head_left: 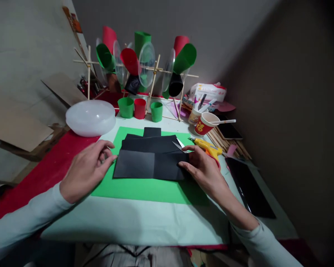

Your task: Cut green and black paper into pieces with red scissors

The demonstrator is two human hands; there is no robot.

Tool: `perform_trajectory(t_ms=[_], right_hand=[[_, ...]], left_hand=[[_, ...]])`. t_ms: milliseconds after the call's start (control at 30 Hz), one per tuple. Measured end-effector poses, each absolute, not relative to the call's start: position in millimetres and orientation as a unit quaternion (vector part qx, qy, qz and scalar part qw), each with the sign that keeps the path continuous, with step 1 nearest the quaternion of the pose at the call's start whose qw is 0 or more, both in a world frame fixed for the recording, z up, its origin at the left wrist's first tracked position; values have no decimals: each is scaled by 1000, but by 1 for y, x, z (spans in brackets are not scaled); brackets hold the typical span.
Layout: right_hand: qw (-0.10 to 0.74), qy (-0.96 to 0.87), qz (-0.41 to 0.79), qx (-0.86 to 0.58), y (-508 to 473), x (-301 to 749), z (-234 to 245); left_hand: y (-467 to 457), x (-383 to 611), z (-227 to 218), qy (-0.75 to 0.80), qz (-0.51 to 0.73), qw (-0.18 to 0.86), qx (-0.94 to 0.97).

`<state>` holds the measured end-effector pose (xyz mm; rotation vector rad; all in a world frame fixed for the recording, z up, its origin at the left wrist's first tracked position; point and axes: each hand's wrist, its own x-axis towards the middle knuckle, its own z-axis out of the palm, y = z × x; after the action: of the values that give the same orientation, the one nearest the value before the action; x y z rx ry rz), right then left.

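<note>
A folded piece of black paper [149, 163] lies on a green sheet [144, 189] in front of me, with more black pieces stacked behind it. My left hand [86, 170] rests at the paper's left edge, fingers curled and pinching the corner. My right hand [203, 167] presses its fingertips on the paper's right edge. Just behind the right hand lie scissors [180, 145], and a yellow glue gun [208, 147] lies beside them.
A white dome-shaped bowl [90, 116] sits at the back left. Small green and red cups [140, 108] stand before a stick frame holding coloured cones [144, 63]. A red paper cup [204, 124] with a stick, pens and a dark tablet [249, 187] are on the right.
</note>
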<state>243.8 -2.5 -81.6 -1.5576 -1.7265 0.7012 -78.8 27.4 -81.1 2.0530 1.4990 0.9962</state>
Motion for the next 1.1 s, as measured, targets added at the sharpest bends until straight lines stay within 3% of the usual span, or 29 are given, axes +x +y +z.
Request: perform_trajectory(t_ms=[100, 200, 333, 533, 833, 1100], right_hand=[[317, -688, 230, -611, -9, 238, -83], [283, -714, 177, -615, -11, 233, -85], [248, -739, 87, -621, -13, 238, -87], [165, -752, -15, -638, -21, 261, -86], [63, -761, -62, -643, -19, 262, -85], [172, -750, -42, -637, -29, 273, -56]], left_hand=[[14, -66, -87, 411, 319, 32, 853], [1, -42, -98, 249, 185, 50, 949], [-6, -19, -109, 229, 53, 74, 969], [-5, -15, -103, 238, 6, 89, 967], [-6, -10, -98, 246, -43, 103, 963], [-3, -7, -95, 248, -59, 116, 960]])
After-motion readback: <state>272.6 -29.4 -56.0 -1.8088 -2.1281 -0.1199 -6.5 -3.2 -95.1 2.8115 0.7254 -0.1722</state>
